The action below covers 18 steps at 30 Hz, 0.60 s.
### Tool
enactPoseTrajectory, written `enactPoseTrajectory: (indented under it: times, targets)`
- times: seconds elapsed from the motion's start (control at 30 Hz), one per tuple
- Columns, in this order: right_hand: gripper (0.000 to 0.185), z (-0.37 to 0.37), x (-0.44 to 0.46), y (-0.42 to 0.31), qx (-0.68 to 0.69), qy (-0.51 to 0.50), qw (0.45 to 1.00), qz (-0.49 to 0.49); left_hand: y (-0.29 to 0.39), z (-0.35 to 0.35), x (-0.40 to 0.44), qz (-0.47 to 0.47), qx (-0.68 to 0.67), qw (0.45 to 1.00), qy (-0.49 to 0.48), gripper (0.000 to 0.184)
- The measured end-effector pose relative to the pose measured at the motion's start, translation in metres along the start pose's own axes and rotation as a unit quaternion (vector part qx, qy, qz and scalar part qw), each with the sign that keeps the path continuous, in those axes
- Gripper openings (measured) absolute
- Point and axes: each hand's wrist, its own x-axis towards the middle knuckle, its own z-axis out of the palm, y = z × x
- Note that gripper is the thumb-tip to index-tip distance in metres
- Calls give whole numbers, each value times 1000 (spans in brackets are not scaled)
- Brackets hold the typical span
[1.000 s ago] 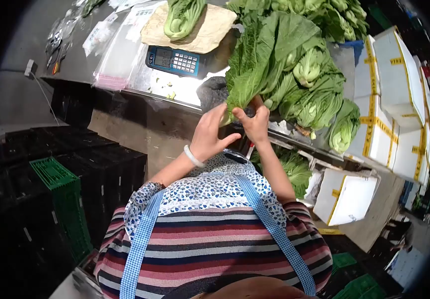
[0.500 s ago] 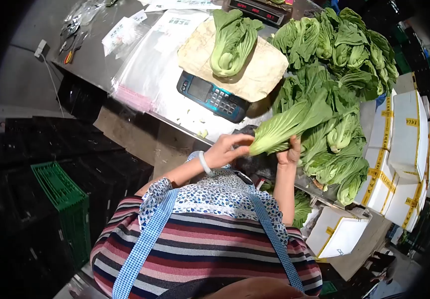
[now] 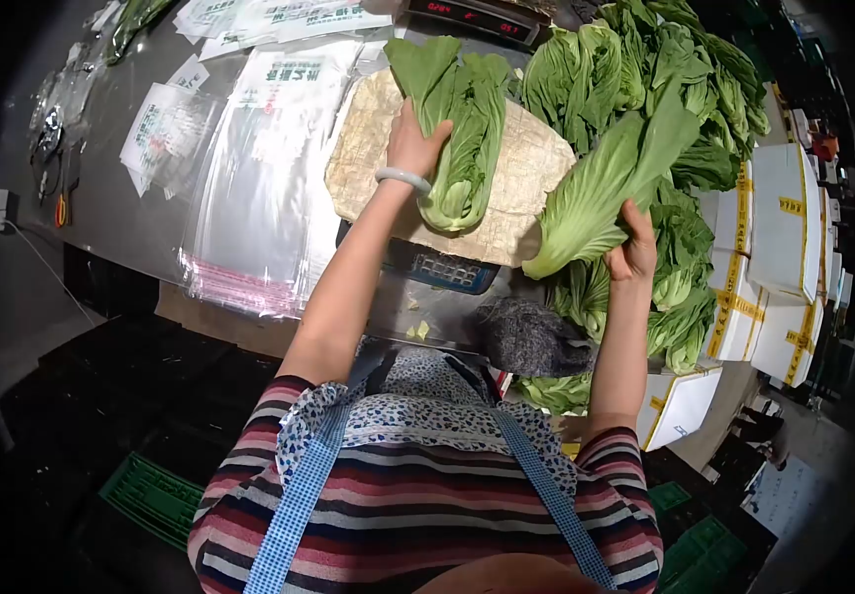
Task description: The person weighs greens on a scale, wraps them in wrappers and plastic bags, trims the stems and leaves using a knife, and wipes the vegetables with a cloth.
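Nearest me is the blue-and-white apron at the table's edge, and just beyond it a dark grey cloth lies bunched up. Past the cloth, the right hand is curled against the flank of a loose head of greens, holding it, the thumb mostly lost to view. That head lies to the left of the palm and away from the person, its long axis on a slant: the pale butt points back and leftward, towards the near right edge of the tan board, while the leaves fan away and to the right. A keypad peeps out under the board's near side. On the board rests a second head of greens, and the left hand is the nearer one to it, laid along its left side with thumb apart from fingers among the leaves; how tightly it grips I can't tell. This second head runs nearly straight away from the person, butt near, leaves far and leaning a little left, so the two long axes spread apart at the leafy ends. Clear plastic bags lie flat left of the board, a leafy pile sits beyond to the right, and at the far side a red-lit display glows
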Motion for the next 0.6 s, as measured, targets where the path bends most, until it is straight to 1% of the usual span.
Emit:
enactPoseTrajectory:
  times: [0.03,0.07,0.1,0.17,0.23,0.3,0.33,0.37,0.4,0.43,0.5,0.53,0.57,0.6]
  targets:
    - [48,7,12,3,-1,4,1000,2,-5,2,6,-70,-54,994,-57,67]
    - [46,16,23,7,21,-32,999,24,-18,9,9,-46,-42,998,-31,77]
    - [43,25,35,11,43,-67,996,47,-23,9,10,-51,-42,997,-34,77]
    - [41,40,58,17,57,-56,994,71,-28,7,10,-78,-57,994,-60,81]
    - [38,52,80,25,72,-42,992,94,-17,-2,8,-72,-70,993,-57,79]
    - [35,62,101,31,126,-36,981,140,-13,-3,4,-181,-207,961,-30,72]
    - [35,71,109,33,127,-31,981,144,-15,0,1,-192,-298,935,-27,72]
    - [31,79,115,35,152,-56,972,172,-17,2,-3,-198,-296,934,-29,72]
    - [27,84,119,40,177,-80,961,198,-12,2,-7,-190,-364,912,-11,73]
    - [27,86,121,49,178,-75,960,202,-9,0,-9,-181,-431,884,8,75]
    - [28,90,120,67,207,-107,940,251,-9,2,-10,-193,-427,883,-3,77]
    - [29,91,117,77,227,-137,927,265,-10,7,-8,-184,-492,851,14,74]
    - [30,92,115,83,183,-166,943,223,-12,10,-9,-173,-552,815,31,72]
    - [30,87,116,83,193,-161,942,221,-17,6,-12,-178,-460,870,-9,73]
